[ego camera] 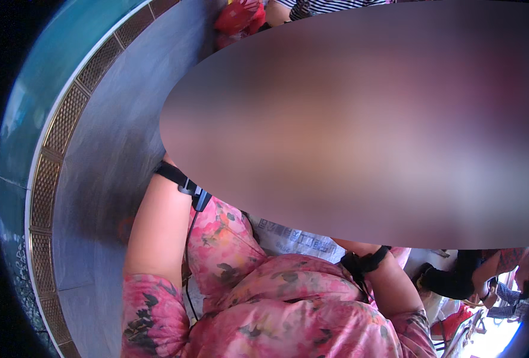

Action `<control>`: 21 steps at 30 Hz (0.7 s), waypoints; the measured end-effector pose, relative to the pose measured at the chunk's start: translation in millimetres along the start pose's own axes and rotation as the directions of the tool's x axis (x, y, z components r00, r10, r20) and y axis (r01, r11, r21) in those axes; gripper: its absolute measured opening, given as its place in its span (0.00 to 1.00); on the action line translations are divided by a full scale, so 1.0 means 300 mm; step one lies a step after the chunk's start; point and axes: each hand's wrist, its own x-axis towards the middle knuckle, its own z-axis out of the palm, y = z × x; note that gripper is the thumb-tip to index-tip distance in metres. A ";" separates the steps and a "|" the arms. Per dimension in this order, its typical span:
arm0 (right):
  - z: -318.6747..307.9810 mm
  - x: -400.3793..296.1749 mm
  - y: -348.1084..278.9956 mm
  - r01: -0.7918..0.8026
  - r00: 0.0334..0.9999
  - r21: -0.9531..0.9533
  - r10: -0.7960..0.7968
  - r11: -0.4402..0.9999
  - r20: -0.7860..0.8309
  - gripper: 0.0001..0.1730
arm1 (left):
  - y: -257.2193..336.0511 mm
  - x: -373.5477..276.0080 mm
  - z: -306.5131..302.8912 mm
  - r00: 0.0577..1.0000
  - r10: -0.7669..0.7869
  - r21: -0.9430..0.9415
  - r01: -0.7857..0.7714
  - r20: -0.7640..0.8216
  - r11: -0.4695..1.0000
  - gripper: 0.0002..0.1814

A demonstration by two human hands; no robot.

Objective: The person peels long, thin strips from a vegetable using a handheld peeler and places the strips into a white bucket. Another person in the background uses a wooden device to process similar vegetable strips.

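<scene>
A large blurred patch covers the middle and right of the view, and both of my hands are hidden by it. My left forearm reaches up into the patch, with a black strap and buckle around it near the wrist. A thin black cable hangs from that strap. On the right, my right forearm bends inward under the blur and wears a black band. Before me lie my pink floral garment and part of a whitish printed sack bearing writing.
Along the left runs a wall of grey tiles with a gold textured border and teal tiles. Red plastic bags and a person in a striped top show at the top. Another person sits at the right.
</scene>
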 end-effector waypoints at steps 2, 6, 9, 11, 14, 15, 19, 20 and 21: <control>-0.041 -0.003 -0.056 0.068 0.998 0.105 -0.066 0.992 -0.025 0.13 | 0.034 -0.032 -0.009 0.948 0.143 0.204 -0.086 -0.283 0.975 0.23; -0.084 -0.054 -0.097 0.212 0.977 0.150 -0.210 0.966 -0.031 0.12 | 0.195 -0.280 0.124 0.422 0.710 0.427 -0.587 -0.564 0.688 0.19; -0.084 -0.092 -0.136 0.242 0.935 0.227 -0.289 0.943 0.205 0.12 | 0.298 -0.454 0.348 0.091 0.930 0.391 -0.889 -0.356 0.237 0.19; -0.100 -0.107 -0.191 0.281 0.884 0.260 -0.355 0.924 0.304 0.11 | 0.314 -0.501 0.538 0.150 0.966 0.188 -0.963 -0.212 0.191 0.20; -0.152 -0.117 -0.242 0.141 0.948 0.188 -0.188 0.972 0.258 0.10 | 0.250 -0.491 0.704 0.555 0.830 -0.184 -0.823 -0.060 0.537 0.18; -0.152 -0.133 -0.219 0.109 0.960 0.228 -0.162 0.968 0.227 0.10 | 0.221 -0.456 0.700 0.593 0.804 -0.158 -0.789 0.056 0.593 0.18; -0.137 -0.220 -0.084 0.004 0.982 0.314 -0.063 0.949 0.178 0.08 | 0.153 -0.397 0.587 0.751 0.453 -0.085 -0.474 0.481 0.876 0.17; -0.128 -0.230 -0.072 0.011 0.987 0.305 -0.059 0.952 0.151 0.08 | 0.160 -0.394 0.575 0.760 0.310 -0.062 -0.336 0.571 0.940 0.18; -0.127 -0.240 -0.081 0.009 0.991 0.292 -0.047 0.956 0.125 0.07 | 0.163 -0.391 0.599 0.746 0.450 -0.050 -0.491 0.491 0.870 0.17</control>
